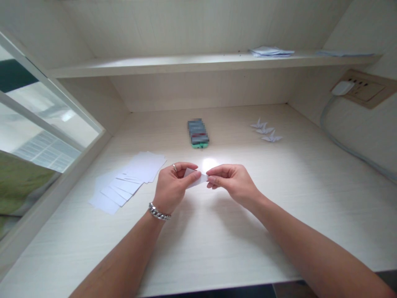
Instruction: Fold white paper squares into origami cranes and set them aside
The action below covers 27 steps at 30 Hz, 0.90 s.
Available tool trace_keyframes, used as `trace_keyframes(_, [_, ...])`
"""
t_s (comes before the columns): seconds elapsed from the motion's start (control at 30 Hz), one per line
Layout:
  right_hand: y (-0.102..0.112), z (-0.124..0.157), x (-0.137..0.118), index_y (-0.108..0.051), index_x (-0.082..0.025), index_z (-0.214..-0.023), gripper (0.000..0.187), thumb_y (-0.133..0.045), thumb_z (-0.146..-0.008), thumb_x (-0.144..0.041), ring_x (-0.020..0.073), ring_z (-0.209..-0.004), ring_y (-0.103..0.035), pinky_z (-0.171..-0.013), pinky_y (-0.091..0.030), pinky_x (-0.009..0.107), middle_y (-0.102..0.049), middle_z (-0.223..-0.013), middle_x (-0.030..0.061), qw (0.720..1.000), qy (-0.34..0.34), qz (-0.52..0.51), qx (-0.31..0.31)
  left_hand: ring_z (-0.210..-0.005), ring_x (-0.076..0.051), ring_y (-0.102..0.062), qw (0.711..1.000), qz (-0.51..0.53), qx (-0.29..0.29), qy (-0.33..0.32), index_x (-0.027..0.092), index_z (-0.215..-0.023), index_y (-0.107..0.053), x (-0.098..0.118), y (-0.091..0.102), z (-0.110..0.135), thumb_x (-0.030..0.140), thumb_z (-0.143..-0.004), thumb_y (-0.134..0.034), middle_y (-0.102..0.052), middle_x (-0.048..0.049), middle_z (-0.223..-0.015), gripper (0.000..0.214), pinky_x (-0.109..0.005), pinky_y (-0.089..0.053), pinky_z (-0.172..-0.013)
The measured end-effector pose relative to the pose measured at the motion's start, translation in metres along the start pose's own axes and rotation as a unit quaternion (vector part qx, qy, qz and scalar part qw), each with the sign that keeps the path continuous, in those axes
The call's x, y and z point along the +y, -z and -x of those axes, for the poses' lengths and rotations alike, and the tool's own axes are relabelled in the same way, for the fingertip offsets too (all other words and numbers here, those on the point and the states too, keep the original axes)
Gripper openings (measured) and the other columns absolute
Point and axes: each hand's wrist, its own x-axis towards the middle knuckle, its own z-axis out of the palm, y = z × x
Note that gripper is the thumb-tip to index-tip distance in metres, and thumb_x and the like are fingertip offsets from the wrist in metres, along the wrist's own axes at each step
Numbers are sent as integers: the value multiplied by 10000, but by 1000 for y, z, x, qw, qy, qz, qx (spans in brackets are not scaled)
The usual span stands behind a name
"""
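Between my two hands, above the middle of the desk, is a small folded piece of white paper (196, 180). My left hand (177, 180) pinches its left part between thumb and fingers; a ring and a chain bracelet are on this hand and wrist. At the paper's right tip, my right hand (231, 180) closes thumb and fingertips on it. Part of the paper is hidden by the fingers. Left of my left hand lies a fanned pile of white paper sheets (132, 176). Several folded paper cranes (271, 137) rest at the back right.
A blurred dark phone-like object with a green end (198, 133) lies at the back middle of the desk (235, 248). Overhead runs a shelf (155, 67) bearing a paper stack (271, 51). On the right, a plugged-in charger (342, 87) trails a cable (347, 150). A window stands at left.
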Motion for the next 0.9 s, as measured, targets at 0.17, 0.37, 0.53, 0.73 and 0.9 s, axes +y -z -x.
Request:
trace_keyframes(0.17, [6,-2,-2,-719,-149,-884,328,-794,-664,-380,153,-613,-680,-637,-565,311,-733,-746,54,1000,-5,-18,20,-562,-101,-596,1000,-2,22,-7,143,-796,-724,-2,3,-3,246,-581,-854,-669,4,-621,271,-203,-473,-532])
trace_keyframes(0.37, [4,-1,4,-723,-157,-873,267,-737,-743,-389,158,-646,-676,-632,-546,299,-710,-718,43,999,29,43,-12,-538,-110,-585,1000,-22,14,-13,145,-772,-727,-2,0,-1,262,-580,-849,-628,15,-584,256,-221,-484,-513])
trace_keyframes(0.53, [2,0,2,-706,-152,-843,270,-785,-687,-358,147,-580,-654,-585,-531,292,-679,-645,13,999,21,32,-31,-534,-108,-574,999,-45,4,-8,142,-777,-734,-1,-2,0,261,-581,-846,-607,21,-566,255,-216,-475,-498])
trace_keyframes(0.73, [1,-1,0,-700,-150,-876,274,-750,-719,-369,143,-614,-653,-606,-532,292,-685,-709,28,998,-2,52,-45,-534,-103,-560,998,-56,-9,4,145,-769,-735,1,-5,2,246,-605,-823,-605,20,-563,212,-214,-455,-498])
trace_keyframes(0.9, [2,0,4,-699,-149,-836,225,-731,-741,-351,133,-578,-622,-577,-509,277,-660,-641,13,996,14,75,-52,-544,-110,-569,998,-61,-29,19,152,-761,-746,2,-6,2,244,-611,-812,-641,3,-596,187,-217,-443,-495])
